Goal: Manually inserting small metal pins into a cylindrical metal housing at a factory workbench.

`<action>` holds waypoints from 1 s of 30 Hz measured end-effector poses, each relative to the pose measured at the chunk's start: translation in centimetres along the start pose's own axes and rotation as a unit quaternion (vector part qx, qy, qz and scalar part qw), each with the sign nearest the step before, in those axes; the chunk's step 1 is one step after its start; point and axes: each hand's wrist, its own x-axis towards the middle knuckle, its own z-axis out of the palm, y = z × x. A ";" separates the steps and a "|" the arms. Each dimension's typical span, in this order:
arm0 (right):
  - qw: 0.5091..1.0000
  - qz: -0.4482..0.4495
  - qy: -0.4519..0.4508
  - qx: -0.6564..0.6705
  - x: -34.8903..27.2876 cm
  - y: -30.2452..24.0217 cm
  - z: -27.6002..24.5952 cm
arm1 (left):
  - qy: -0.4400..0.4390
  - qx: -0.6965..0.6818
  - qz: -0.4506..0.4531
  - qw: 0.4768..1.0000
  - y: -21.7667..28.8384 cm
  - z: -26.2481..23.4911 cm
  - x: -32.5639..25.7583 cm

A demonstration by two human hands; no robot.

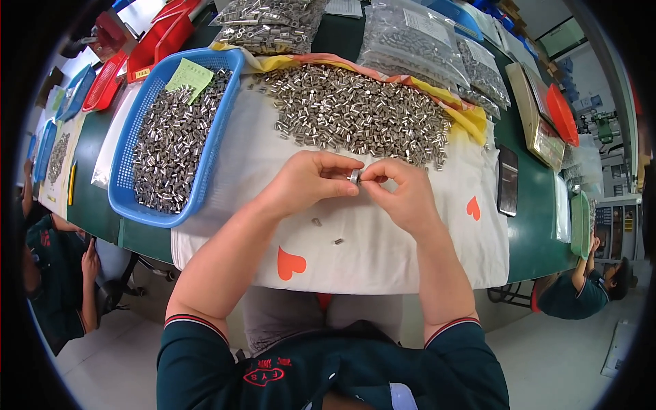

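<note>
Room bright, light white and even. Soft, faint shadows on cloth [451,249]. Metal bits [355,113] shine with tiny bright spots. Glare on plastic bags [410,41]. Dark round rim, black corners. Table [89,198] bends near sides. Middle mostly clear; far sides squashed, softer.
</note>
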 end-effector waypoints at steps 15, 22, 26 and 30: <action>0.993 -0.077 0.064 -0.064 -0.3 0.5 0.9 | 0.037 -0.021 0.014 0.999 -0.3 0.5 0.2; 0.995 0.059 -0.037 0.075 0.2 0.2 -0.7 | 0.006 -0.016 -0.014 1.000 0.2 0.0 -0.1; 0.987 0.105 -0.054 0.106 0.2 1.1 -0.6 | -0.021 -0.045 -0.037 0.998 -0.5 0.5 0.2; 0.989 0.130 0.007 0.074 0.9 2.0 -1.8 | -0.030 0.000 -0.017 0.999 -0.3 0.5 -0.4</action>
